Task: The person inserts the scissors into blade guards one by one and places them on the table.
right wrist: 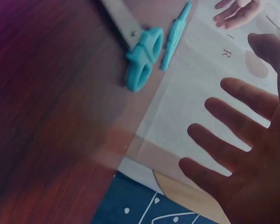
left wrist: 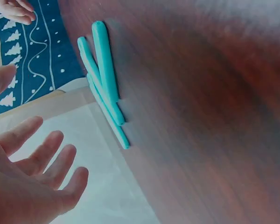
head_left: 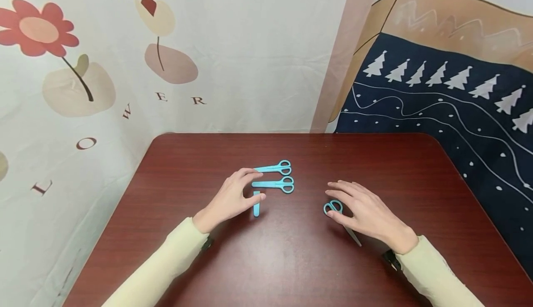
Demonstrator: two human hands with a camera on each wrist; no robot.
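My left hand (head_left: 231, 199) hovers with spread fingers above a loose blue blade cover (head_left: 256, 209), holding nothing. Just beyond it lie two pairs of blue scissors in their covers, the far pair (head_left: 272, 168) and the near pair (head_left: 275, 184), handles to the right; my fingers hide the far pair's tip. On the right side, my right hand (head_left: 370, 212) is held over uncovered scissors (head_left: 352, 235), whose blades point toward me. In the right wrist view those scissors (right wrist: 141, 63) lie apart from the straight, spread fingers (right wrist: 228, 144).
A dark red wooden table (head_left: 291, 260) carries all these items. Behind it hangs a pale cloth (head_left: 258, 66) with flower prints and letters. Another cloth (head_left: 416, 98), dark blue with white trees, hangs at the right.
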